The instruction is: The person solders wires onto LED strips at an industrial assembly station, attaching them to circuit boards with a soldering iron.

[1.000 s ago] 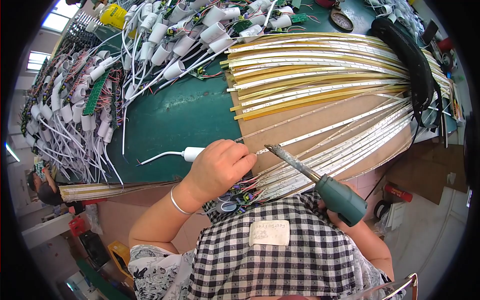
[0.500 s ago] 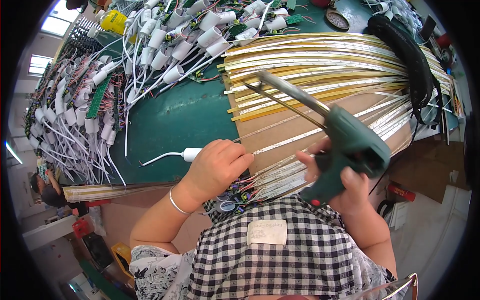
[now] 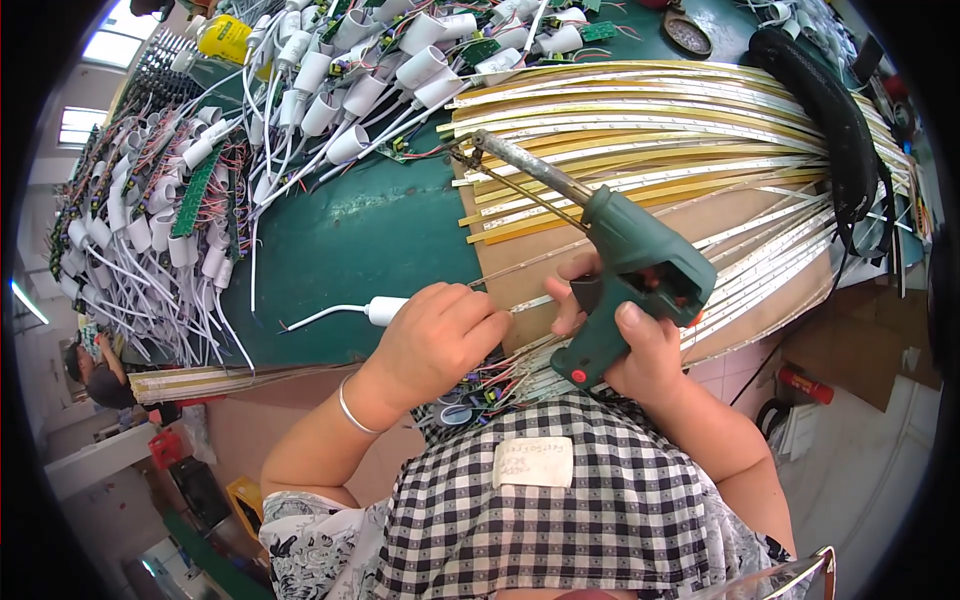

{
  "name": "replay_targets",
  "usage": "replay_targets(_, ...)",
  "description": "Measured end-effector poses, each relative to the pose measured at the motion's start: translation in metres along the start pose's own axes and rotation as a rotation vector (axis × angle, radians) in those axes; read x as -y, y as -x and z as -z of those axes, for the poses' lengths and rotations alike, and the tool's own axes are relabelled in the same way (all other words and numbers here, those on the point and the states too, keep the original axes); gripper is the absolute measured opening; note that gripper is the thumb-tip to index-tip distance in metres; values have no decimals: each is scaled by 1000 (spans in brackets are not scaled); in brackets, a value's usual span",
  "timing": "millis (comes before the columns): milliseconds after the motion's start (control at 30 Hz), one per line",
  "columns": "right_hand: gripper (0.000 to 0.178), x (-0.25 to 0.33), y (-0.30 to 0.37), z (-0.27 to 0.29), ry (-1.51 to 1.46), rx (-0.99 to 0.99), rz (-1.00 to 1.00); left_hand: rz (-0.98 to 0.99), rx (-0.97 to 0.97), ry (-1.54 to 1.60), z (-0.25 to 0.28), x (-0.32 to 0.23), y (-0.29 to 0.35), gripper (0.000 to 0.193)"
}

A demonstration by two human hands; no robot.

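My right hand (image 3: 645, 350) grips a dark green soldering gun (image 3: 655, 250) by its handle. The gun's metal barrel and thin rod point up and left, their tips over the left ends of the strips. My left hand (image 3: 440, 335) is closed at the table's near side; a white cylindrical cap (image 3: 384, 311) with a short white cable (image 3: 325, 317) sticks out from its left. On its other side, a narrow LED strip (image 3: 533, 303) runs toward the right hand. What the left fingertips pinch is hidden under them.
White caps with cables and green circuit boards (image 3: 200, 190) are heaped at left and back. Yellow-edged LED strips (image 3: 640, 110) lie in rows on brown board (image 3: 530, 262). A black bundle (image 3: 820, 130) crosses them. Nearby sit a yellow bottle (image 3: 224, 40) and small dish (image 3: 688, 35).
My right hand has brought the soldering gun left and slightly down, nearer to my left hand. The left hand with the white cap has hardly moved.
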State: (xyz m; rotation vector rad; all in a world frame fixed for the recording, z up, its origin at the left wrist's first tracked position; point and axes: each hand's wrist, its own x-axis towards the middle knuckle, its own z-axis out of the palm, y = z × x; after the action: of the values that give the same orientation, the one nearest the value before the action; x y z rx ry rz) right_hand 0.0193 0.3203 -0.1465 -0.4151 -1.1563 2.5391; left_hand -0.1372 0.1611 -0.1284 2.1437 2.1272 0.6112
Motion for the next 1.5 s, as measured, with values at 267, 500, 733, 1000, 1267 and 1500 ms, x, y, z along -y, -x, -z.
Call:
replay_targets(267,70,1,3,0,87,10,-8,21,9,9,1,-4,0,17)
replay_targets(500,71,-1,3,-1,77,-3,10,92,-87,56,7,-8,-5,19)
replay_targets(733,69,-1,3,-1,95,3,7,246,-135,142,8,-9,-4,14)
replay_targets(1000,67,-1,4,0,103,-3,3,299,-167,215,7,-13,-7,12)
replay_targets(1267,65,1,3,-1,111,-6,-34,259,-182,182,-11,-11,-8,13)
replay_targets(1500,65,-1,3,0,125,1,-3,229,-214,135,-19,-12,-9,14)
